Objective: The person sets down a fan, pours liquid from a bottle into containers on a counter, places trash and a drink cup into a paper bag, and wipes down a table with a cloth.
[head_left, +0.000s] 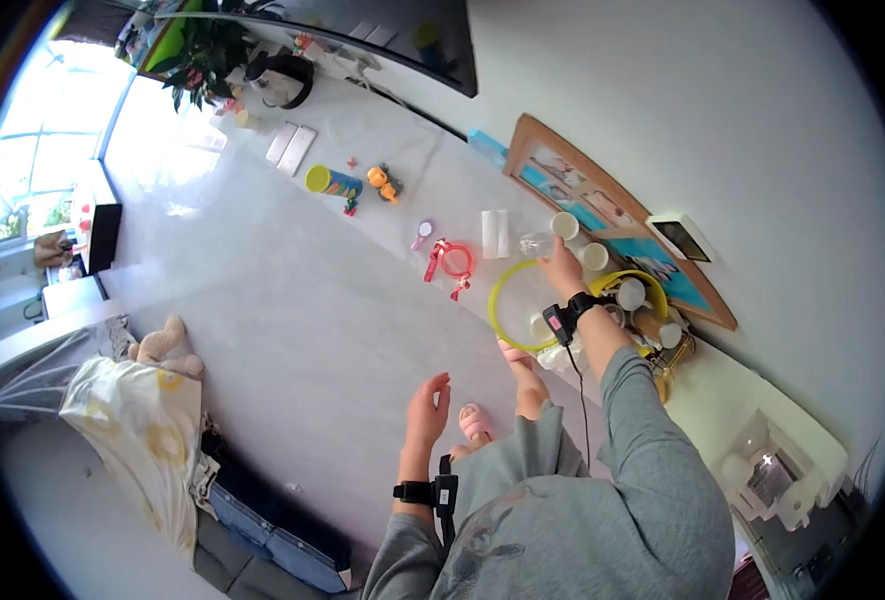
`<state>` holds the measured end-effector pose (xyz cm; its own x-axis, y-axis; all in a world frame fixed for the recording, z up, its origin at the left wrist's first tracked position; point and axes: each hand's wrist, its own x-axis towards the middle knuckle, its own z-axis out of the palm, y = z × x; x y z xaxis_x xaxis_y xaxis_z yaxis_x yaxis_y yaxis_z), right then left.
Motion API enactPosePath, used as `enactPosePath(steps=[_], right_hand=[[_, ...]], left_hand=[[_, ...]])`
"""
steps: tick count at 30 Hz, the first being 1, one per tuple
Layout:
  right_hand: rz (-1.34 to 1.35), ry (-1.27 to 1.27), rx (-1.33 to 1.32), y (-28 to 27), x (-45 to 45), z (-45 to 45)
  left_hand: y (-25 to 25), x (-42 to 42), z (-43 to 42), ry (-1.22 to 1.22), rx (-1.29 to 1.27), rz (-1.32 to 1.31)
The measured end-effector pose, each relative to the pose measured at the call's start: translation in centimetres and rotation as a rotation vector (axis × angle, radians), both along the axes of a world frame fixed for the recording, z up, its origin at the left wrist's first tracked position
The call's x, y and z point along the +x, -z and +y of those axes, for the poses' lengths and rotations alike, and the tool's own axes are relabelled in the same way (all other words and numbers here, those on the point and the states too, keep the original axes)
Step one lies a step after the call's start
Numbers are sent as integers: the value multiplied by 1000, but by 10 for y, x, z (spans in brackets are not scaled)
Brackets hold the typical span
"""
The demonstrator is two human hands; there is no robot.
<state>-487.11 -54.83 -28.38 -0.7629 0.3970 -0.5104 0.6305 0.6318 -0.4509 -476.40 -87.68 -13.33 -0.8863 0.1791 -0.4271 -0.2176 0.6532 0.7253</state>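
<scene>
My right hand (pixel 563 272) reaches over the cabinet top and has its fingers closed on a small clear container (pixel 536 246). White cups, one at the back (pixel 564 225) and one nearer (pixel 594 257), stand just beyond it. A round yellow rim (pixel 495 305) lies beside my right wrist. Held low in front of my body, my left hand (pixel 428 410) is empty, with its fingers loosely extended and the thumb apart. Left of the container are a white packet (pixel 496 234) and a red ring-shaped item (pixel 456 261).
A wooden photo frame (pixel 623 215) leans on the wall behind the cups. Beside my right forearm is a yellow basket (pixel 653 283) of jars. Farther left stand a colourful can (pixel 334 182), an orange toy (pixel 383 183) and a kettle (pixel 280 82). A cable hangs from my right wrist.
</scene>
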Motion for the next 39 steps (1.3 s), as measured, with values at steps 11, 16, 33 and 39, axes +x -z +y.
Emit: enactPosePath(steps=[11,16,33,39], right_hand=[[271,34,-41,-105,162,-29],[393,256,-37,-153,302,-60],[377,1312,59,-173,891,-238],[406,1656,273,-232,1038,-324]], left_hand=[[-49,30,9,86,427,20],[-73,77,3,323,516,-61],[-108,441,138,1465,404,-234],[-100,642,161,1675,439,-346]])
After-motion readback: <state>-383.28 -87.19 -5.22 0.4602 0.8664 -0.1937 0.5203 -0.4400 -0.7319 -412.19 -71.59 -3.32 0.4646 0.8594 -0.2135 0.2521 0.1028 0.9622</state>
